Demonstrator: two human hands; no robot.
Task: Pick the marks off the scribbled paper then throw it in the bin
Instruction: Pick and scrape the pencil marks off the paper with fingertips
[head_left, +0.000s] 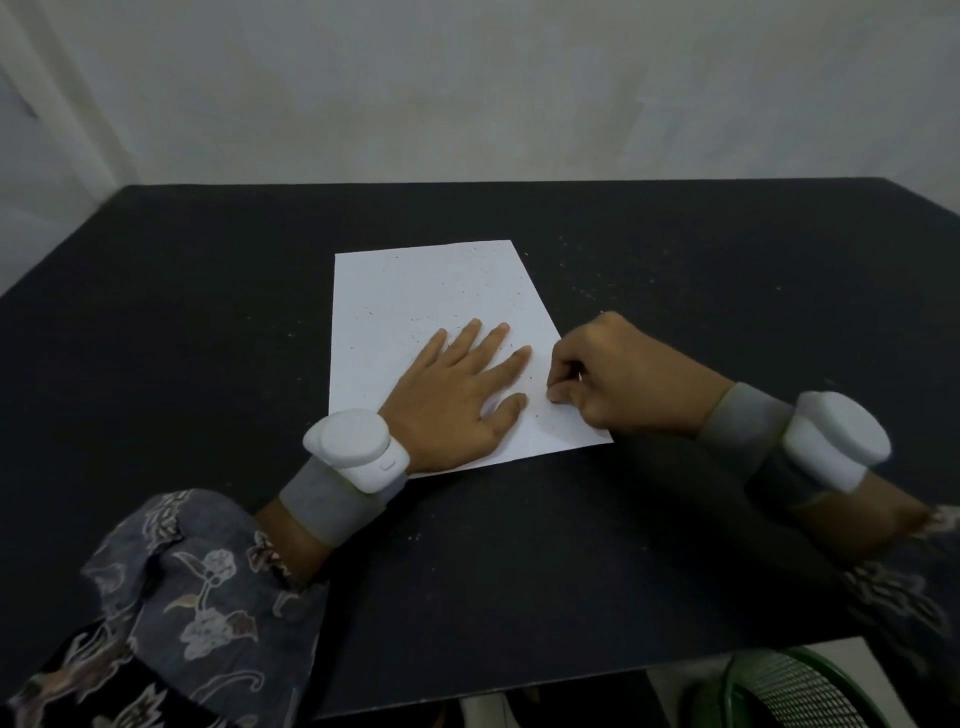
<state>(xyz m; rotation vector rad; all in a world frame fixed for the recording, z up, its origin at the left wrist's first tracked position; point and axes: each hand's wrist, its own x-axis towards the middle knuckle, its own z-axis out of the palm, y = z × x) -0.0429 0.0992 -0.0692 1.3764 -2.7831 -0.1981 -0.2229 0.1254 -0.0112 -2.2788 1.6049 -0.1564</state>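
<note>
Paper (441, 312) flat mid-frame on black table (208, 312), long axis running toward top of frame. Left hand (457, 400) spread flat, pressing paper down. Right hand (618, 379) at paper's right edge, fingertips pinched, prob on specks. Green mesh bin (795, 691) bottom right, nearer right hand.

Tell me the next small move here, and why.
Probably lift the right hand and carry its pinch to the bin: its fingertips are curled at the paper near the right edge, while the left hand lies flat on it. Specks remain.
</note>
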